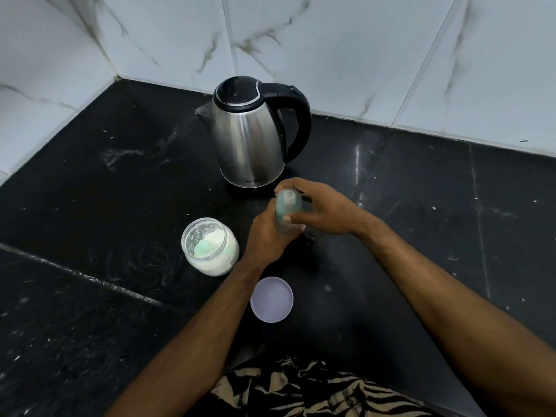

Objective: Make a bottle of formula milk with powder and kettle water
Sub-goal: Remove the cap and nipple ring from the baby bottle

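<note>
Sitting nearest on the black tabletop [391,266] is a lilac lid [271,299], then an open jar [209,246] partly full of white powder. Both hands, left hand [267,236] low and right hand [319,207] up top, have their grip clamped on the blurry clear bottle [288,206], just before the closed steel kettle [251,133].

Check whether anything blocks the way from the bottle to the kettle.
Nothing visible does. The bottle, held in both the left hand and right hand, is just in front of the kettle. The powder jar and lid sit off that path.
</note>
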Tool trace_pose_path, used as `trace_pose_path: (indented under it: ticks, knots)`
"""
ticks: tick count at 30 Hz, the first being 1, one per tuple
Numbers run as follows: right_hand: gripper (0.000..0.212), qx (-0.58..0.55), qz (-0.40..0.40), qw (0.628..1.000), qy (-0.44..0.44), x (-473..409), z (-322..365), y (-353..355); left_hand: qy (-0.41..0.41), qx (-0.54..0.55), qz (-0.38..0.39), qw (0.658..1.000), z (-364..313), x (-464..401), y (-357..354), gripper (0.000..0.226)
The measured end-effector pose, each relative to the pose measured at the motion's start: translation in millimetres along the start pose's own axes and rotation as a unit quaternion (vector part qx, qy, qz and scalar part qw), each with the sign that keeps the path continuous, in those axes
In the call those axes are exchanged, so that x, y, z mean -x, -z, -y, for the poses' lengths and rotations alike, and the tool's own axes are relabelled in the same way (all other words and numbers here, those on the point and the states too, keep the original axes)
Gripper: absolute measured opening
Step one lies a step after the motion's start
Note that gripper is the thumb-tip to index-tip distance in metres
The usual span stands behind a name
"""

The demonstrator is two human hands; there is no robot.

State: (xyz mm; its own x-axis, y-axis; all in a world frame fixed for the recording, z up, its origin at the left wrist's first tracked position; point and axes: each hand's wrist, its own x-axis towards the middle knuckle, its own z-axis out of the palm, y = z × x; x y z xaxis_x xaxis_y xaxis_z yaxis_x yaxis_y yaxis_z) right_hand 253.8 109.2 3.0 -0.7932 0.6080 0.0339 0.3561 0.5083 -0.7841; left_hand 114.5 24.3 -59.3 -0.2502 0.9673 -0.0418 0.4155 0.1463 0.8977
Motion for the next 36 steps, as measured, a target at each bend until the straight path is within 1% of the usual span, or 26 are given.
trace_pose_path:
  ticks: [2, 3, 6, 7, 8, 10, 12, 15, 17, 20, 22, 24, 26, 30, 36]
  knots:
    - [0.054, 0.035, 0.040, 0.999, -0.006, -5, 5, 7, 0.008, -0.003, 0.001, 1.000, -1, -1, 0, 0.072]
    - [0.058, 0.057, 0.042, 0.997, -0.013, -6, 9, 7, 0.013, -0.011, -0.001, 1.000, -2, -1, -1, 0.073]
    - [0.076, 0.103, -0.009, 0.994, -0.037, -9, 20, -4, 0.018, -0.036, -0.011, 0.999, -1, -3, -3, 0.074]
    - [0.074, 0.112, -0.026, 0.993, -0.040, -10, 19, -11, 0.020, -0.045, -0.012, 0.999, 0, -3, -4, 0.073]
    - [0.068, 0.113, -0.044, 0.992, -0.038, -11, 17, -19, 0.022, -0.053, -0.013, 0.998, 1, -3, -5, 0.072]
    - [0.047, 0.065, -0.093, 0.993, -0.020, -10, 11, -32, 0.026, -0.065, -0.012, 0.997, 1, -2, -4, 0.068]
    - [0.036, -0.009, -0.121, 0.993, 0.004, -10, 7, -37, 0.032, -0.071, -0.017, 0.997, 1, -1, -1, 0.064]
    - [0.031, -0.055, -0.127, 0.990, 0.015, -9, 3, -38, 0.036, -0.083, -0.019, 0.996, 0, -3, -3, 0.057]
    - [0.027, -0.074, -0.136, 0.988, 0.026, -8, 6, -36, 0.034, -0.086, -0.016, 0.996, 0, -2, -5, 0.057]
    - [0.024, -0.117, -0.172, 0.974, 0.088, -17, 30, -13, 0.038, -0.067, -0.013, 0.997, 0, -2, -4, 0.062]
    - [0.028, -0.132, -0.180, 0.968, 0.115, -27, 45, 12, 0.031, -0.049, -0.010, 0.998, -2, -2, -2, 0.063]
    - [0.033, -0.144, -0.176, 0.969, 0.093, -30, 46, 29, 0.033, -0.042, -0.008, 0.999, 0, 1, -3, 0.065]
    - [0.035, -0.136, -0.208, 0.967, 0.052, -26, 32, 35, 0.029, -0.040, -0.008, 0.999, 1, 2, -2, 0.065]
    - [0.039, -0.107, -0.278, 0.954, -0.037, -8, -15, 36, 0.019, -0.030, -0.007, 0.999, 2, -1, -1, 0.067]
    - [0.039, -0.074, -0.319, 0.935, -0.137, 19, -78, 30, 0.014, -0.027, -0.005, 1.000, 1, -1, -2, 0.068]
